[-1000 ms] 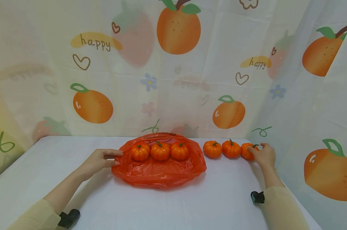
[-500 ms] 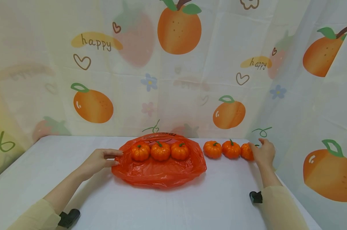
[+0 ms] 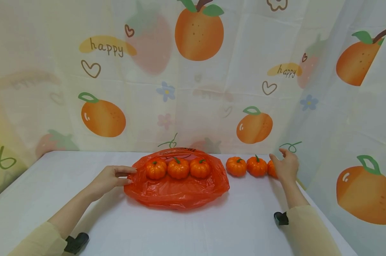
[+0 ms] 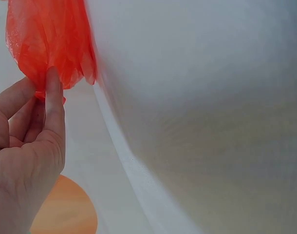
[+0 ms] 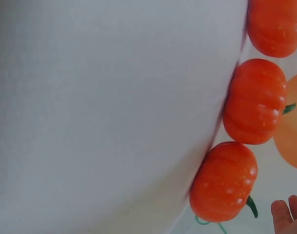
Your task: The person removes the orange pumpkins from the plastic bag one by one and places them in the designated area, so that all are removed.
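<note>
A red plastic bag (image 3: 177,195) lies spread with its mouth open, and three small orange pumpkins (image 3: 178,168) sit in a row in it. My left hand (image 3: 108,181) pinches the bag's left edge between thumb and fingers; in the left wrist view the gathered film (image 4: 51,48) hangs from the fingertips. To the right of the bag stand three more pumpkins in a row. My right hand (image 3: 285,165) hovers at the rightmost pumpkin (image 3: 272,169), partly covering it in the head view. In the right wrist view its fingertips (image 5: 281,212) are apart from that pumpkin (image 5: 224,183), holding nothing.
The white-covered table (image 3: 180,231) reaches back to a printed fruit curtain (image 3: 193,106). The middle pumpkin (image 3: 257,166) and the left one (image 3: 236,166) of the right row stand close together, beside the bag's right edge.
My right hand has come off the rightmost pumpkin, rising and shifting slightly left. The left hand, the bag and the pumpkins have stayed in place.
</note>
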